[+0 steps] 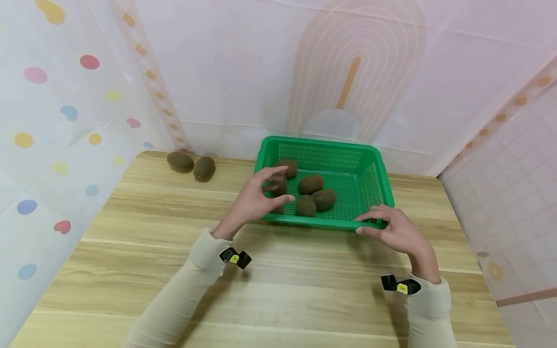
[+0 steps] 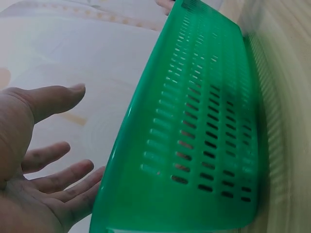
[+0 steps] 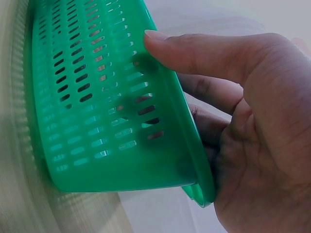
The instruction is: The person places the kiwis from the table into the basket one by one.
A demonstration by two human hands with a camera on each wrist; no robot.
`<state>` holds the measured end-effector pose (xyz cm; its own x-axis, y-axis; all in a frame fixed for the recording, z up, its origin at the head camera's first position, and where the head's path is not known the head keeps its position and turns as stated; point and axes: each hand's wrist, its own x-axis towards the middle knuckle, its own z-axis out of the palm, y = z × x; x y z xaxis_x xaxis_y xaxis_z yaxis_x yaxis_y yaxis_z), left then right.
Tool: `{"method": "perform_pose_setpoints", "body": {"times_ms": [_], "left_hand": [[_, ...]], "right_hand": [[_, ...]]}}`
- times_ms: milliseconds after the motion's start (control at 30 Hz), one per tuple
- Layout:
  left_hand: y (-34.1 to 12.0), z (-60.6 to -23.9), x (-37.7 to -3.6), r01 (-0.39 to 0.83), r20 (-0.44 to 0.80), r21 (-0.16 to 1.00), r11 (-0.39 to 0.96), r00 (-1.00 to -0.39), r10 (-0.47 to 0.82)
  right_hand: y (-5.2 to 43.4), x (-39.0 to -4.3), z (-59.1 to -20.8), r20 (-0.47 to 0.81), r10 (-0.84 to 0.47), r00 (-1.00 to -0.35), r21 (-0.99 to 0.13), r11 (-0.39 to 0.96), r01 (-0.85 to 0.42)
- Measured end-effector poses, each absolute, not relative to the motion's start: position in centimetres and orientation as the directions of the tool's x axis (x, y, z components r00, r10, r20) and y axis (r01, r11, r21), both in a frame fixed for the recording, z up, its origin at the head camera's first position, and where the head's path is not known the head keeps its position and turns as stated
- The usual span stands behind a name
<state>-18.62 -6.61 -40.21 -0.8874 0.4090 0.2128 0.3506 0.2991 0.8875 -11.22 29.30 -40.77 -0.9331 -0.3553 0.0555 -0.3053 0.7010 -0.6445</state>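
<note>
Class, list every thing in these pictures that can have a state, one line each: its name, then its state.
green basket: upright on the table, open-topped, holding kiwis.
kiwis in the basket: lying loose on the basket floor.
two kiwis on the table: outside the basket, side by side near the far left corner.
left hand: open, fingers spread over the basket's near left edge, holding nothing.
right hand: grips the basket's near right rim.

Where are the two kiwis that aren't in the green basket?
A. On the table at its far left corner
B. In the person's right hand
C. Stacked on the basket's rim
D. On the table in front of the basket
A: the two loose kiwis lie side by side on the table near its far left corner, well apart from the green basket.
</note>
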Motion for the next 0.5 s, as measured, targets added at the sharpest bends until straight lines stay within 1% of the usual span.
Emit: {"method": "perform_pose_setpoints", "body": {"times_ms": [233, 367, 500], "left_hand": [[-7.9, -39.7, -19.0, 0.38, 0.246, 0.859, 0.344, -0.894, 0.374], [-8.7, -39.5, -19.5, 0.391, 0.253, 0.815, 0.426, -0.904, 0.345], [-9.6, -39.6, -20.2, 0.421, 0.288, 0.755, 0.503, -0.901, 0.323]], "right_hand": [[29.2, -11.2, -40.7, 0.034, -0.347, -0.937, -0.631, 0.719, -0.29], [29.2, -11.1, -40.6, 0.03, -0.342, -0.939, -0.641, 0.714, -0.28], [29.2, -11.0, -40.5, 0.027, -0.34, -0.94, -0.648, 0.71, -0.276]]}}
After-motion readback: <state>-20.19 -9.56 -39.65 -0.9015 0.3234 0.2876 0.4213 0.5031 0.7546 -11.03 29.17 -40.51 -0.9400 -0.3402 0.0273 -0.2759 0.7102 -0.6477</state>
